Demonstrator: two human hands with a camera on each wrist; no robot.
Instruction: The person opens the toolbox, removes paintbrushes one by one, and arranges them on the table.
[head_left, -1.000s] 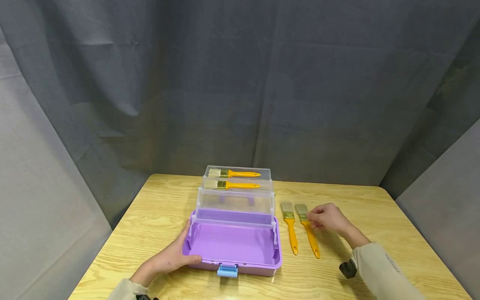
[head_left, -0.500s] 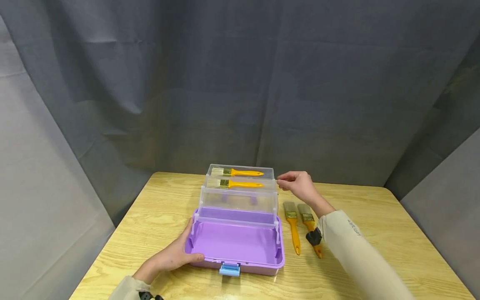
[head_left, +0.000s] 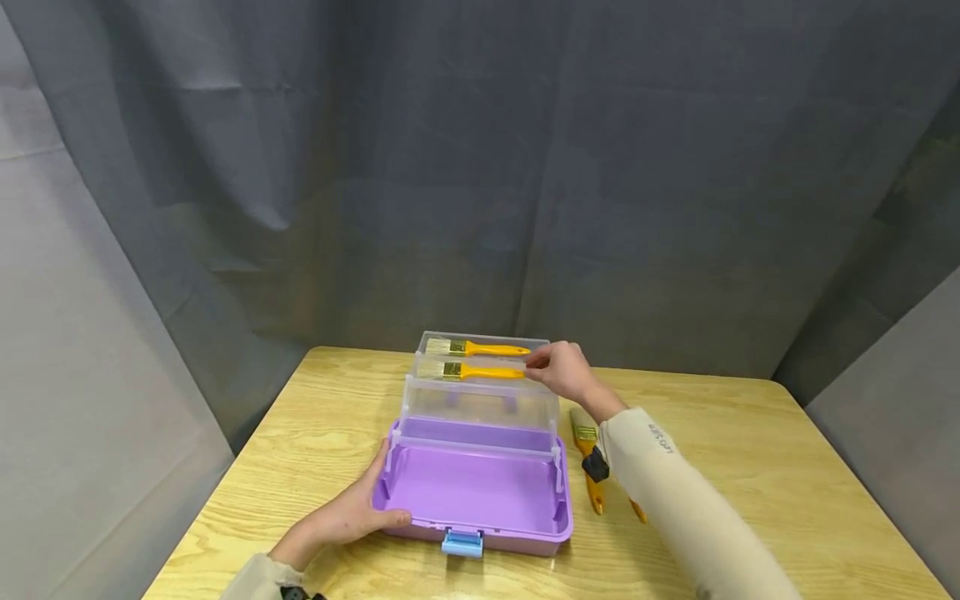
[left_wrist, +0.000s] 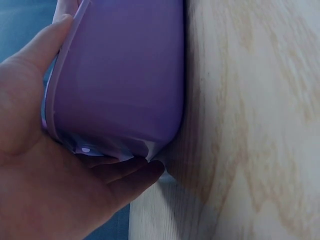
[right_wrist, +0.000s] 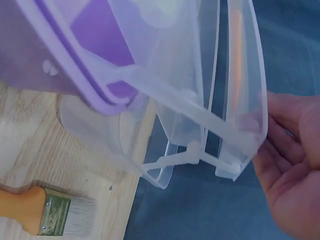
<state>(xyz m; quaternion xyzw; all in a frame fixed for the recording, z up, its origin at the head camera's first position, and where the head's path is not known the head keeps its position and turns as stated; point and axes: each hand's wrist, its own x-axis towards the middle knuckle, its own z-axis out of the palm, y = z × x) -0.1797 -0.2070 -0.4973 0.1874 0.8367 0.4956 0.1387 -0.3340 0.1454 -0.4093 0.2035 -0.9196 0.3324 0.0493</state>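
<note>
In the head view my left hand (head_left: pixel 348 510) holds the front left corner of an opened purple toolbox (head_left: pixel 566 525), thumb on the rim and fingers along the side. Clear folding trays (head_left: pixel 480 402) rise at the back of the box. A yellow-handled paintbrush (head_left: pixel 487 372) lies in the lower of two brush-bearing trays. Above it, another paintbrush (head_left: pixel 495 350) lies in the top tray. My right hand (head_left: pixel 566 371) has its fingertips at the lower brush's handle end. The right wrist view shows them through the tray wall; whether they pinch the handle is hidden.
Right of the box a paintbrush (head_left: pixel 584 425) lies on the wooden table (head_left: pixel 735 467). Another paintbrush (head_left: pixel 638 511) beside it is mostly covered by my right sleeve. A blue latch (head_left: pixel 462 543) hangs at the box front. Dark curtains (head_left: pixel 525 208) stand behind the table.
My right hand has gone from above the brushes on the table, up and left to the handle end of the lower tray brush. My left hand stays on the box.
</note>
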